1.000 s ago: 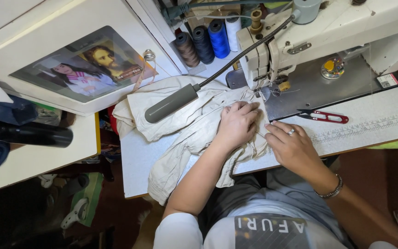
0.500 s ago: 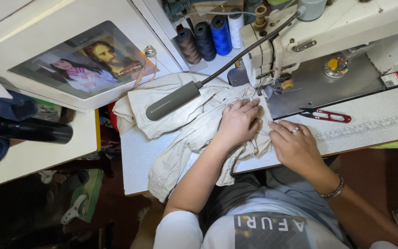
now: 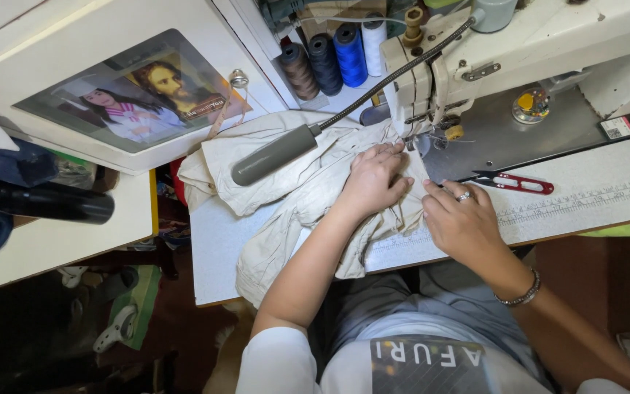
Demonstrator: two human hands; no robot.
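The beige fabric [image 3: 293, 197] is being pressed flat at frame centre by the left hand [image 3: 373, 179], fingers together, just below the sewing machine head [image 3: 432, 80]. The right hand [image 3: 461, 222] is being rested at its edge, fingers curled. Red snips [image 3: 515, 182] are lying right; a grey lamp arm [image 3: 278, 153] is crossing the cloth

Four thread spools stand in a row at the table's [image 3: 216, 241] far edge: one brown [image 3: 298, 69], one dark navy [image 3: 324, 62], one bright blue [image 3: 349, 52] and one white [image 3: 373, 40]. One white sewing machine [image 3: 548, 36] sits along the far right side. One beige garment [image 3: 286, 190] lies bunched near the table's front edge. One red-handled thread snip [image 3: 513, 182] rests by the right side. One grey gooseneck lamp [image 3: 275, 155] reaches over the cloth. Two hands, the left hand [image 3: 373, 179] and the right hand [image 3: 464, 222], lie on the fabric.
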